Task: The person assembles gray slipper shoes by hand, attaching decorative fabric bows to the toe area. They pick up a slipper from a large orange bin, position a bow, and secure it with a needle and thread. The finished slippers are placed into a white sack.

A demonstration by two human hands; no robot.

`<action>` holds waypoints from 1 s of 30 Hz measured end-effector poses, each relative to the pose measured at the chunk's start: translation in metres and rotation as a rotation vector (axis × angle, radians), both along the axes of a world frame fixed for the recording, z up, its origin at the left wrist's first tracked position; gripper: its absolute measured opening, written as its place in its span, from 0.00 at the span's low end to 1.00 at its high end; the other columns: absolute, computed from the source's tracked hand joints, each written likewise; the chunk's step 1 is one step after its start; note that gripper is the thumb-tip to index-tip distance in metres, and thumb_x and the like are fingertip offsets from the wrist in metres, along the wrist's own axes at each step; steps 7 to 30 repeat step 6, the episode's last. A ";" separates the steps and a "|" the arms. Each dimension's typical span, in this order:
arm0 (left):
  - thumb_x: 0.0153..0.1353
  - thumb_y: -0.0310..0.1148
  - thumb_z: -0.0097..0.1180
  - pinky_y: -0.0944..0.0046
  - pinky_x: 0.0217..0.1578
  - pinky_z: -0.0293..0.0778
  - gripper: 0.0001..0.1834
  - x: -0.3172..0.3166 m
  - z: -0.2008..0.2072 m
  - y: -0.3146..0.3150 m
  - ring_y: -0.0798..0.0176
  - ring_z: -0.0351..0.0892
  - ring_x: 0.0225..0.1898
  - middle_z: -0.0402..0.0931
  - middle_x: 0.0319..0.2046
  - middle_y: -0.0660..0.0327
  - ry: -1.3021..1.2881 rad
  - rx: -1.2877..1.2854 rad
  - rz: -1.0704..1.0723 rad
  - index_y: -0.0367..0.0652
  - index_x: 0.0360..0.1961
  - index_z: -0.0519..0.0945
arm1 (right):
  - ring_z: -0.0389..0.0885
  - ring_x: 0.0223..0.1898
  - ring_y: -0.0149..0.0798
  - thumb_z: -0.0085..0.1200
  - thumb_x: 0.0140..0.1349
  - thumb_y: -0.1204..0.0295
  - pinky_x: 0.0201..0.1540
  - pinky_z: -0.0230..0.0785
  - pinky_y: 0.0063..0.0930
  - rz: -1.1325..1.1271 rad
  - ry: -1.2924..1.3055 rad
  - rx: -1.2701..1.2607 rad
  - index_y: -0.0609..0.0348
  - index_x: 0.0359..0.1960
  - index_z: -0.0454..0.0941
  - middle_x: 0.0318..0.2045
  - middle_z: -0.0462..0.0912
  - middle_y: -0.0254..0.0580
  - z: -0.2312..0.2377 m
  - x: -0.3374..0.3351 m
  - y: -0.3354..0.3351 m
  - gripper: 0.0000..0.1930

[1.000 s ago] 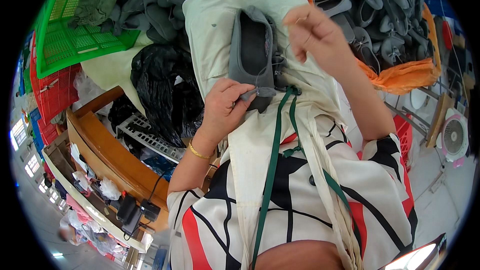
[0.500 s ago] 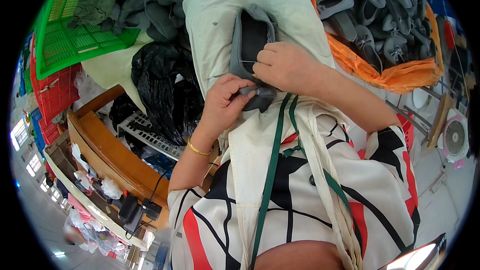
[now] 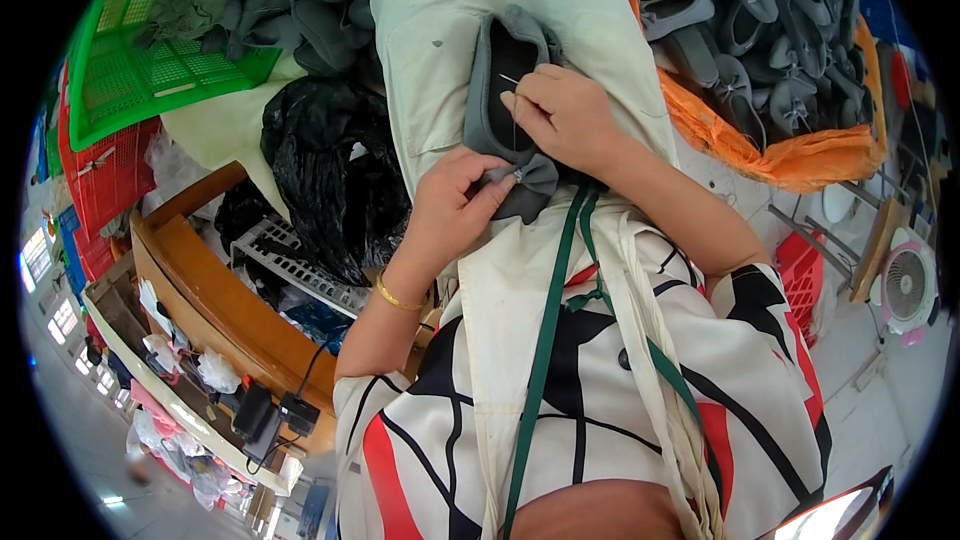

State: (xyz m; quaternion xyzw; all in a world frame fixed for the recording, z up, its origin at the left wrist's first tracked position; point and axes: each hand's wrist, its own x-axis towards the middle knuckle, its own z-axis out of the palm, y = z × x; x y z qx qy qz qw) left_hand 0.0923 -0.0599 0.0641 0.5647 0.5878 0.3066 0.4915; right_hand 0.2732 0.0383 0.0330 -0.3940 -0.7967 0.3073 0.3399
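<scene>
A grey slip-on shoe (image 3: 478,100) lies on a cream cloth-covered pad (image 3: 430,70) in front of me, its toe toward my body. At the toe sits a grey bow (image 3: 538,176) with a small shiny piece at its middle. My left hand (image 3: 462,192) is closed, pinching the bow between thumb and forefinger against the shoe. Above the shoe opening, my right hand (image 3: 570,120) is closed on a thin sewing needle (image 3: 509,78), which points up and left. A fine thread seems to run down from the right fingers toward the bow.
Many grey shoes fill an orange sack (image 3: 800,165) at the far right. Others lie at the far left beside a green plastic basket (image 3: 130,90). A black plastic bag (image 3: 325,170) and a wooden drawer-like frame (image 3: 225,285) stand left. A small fan (image 3: 908,280) is at right.
My right hand has moved slightly up and away from the bow, and the needle has turned to point up-left. The bow now shows more fully; my left hand stays almost in place.
</scene>
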 end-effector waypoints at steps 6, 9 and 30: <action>0.51 0.49 0.71 0.69 0.31 0.73 0.30 -0.003 0.004 -0.032 0.67 0.76 0.28 0.77 0.31 0.58 0.225 -0.280 0.209 0.39 0.47 0.78 | 0.69 0.23 0.41 0.60 0.61 0.73 0.27 0.63 0.31 0.040 0.101 -0.117 0.61 0.26 0.77 0.20 0.72 0.42 0.013 0.014 0.002 0.07; 0.51 0.49 0.71 0.69 0.31 0.73 0.30 -0.003 0.004 -0.032 0.67 0.76 0.28 0.77 0.31 0.58 0.225 -0.280 0.209 0.39 0.47 0.78 | 0.69 0.23 0.41 0.60 0.61 0.73 0.27 0.63 0.31 0.040 0.101 -0.117 0.61 0.26 0.77 0.20 0.72 0.42 0.013 0.014 0.002 0.07; 0.51 0.49 0.71 0.69 0.31 0.73 0.30 -0.003 0.004 -0.032 0.67 0.76 0.28 0.77 0.31 0.58 0.225 -0.280 0.209 0.39 0.47 0.78 | 0.69 0.23 0.41 0.60 0.61 0.73 0.27 0.63 0.31 0.040 0.101 -0.117 0.61 0.26 0.77 0.20 0.72 0.42 0.013 0.014 0.002 0.07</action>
